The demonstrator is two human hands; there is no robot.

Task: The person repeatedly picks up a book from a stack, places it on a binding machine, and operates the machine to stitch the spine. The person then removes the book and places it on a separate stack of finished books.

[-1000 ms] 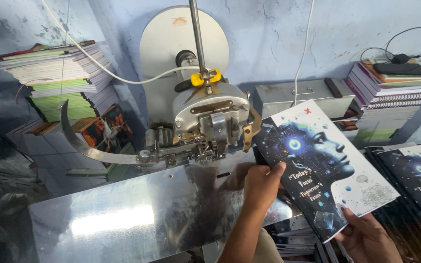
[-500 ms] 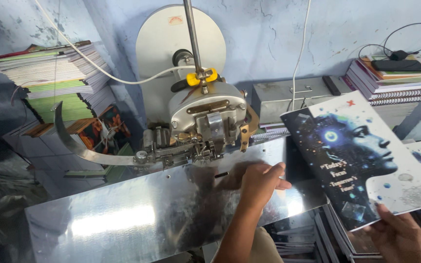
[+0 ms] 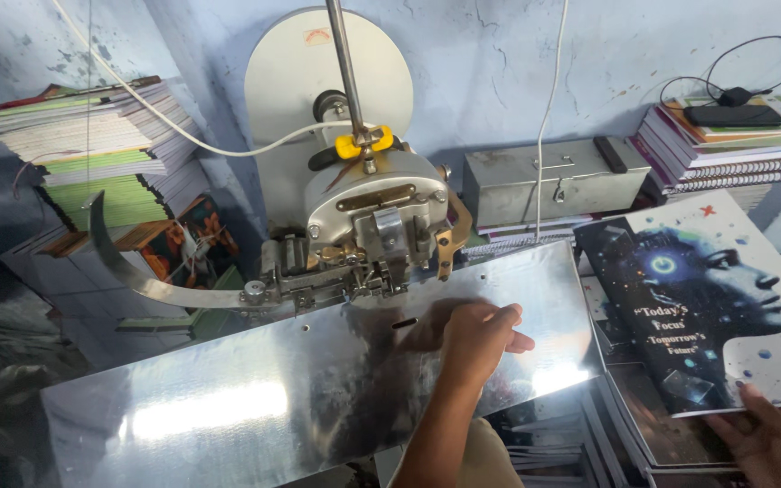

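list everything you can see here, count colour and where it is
stitching machine: one, grey metal with a yellow clip, centre behind the plate
round disc: one, pale grey, on the wall behind the machine
metal plate: one, shiny silver, sloping across the front
metal box: one, grey, right of the machine by the wall
notebook with face cover: one, dark blue and white, at right
left notebook stack: one, green and white, far left
spiral notebook stack: one, mixed colours, top right, with a dark flat device and cable on top
stacks under the cover: several, dark, bottom right
left hand: one, resting on the plate
right hand: one, gripping the notebook's lower edge
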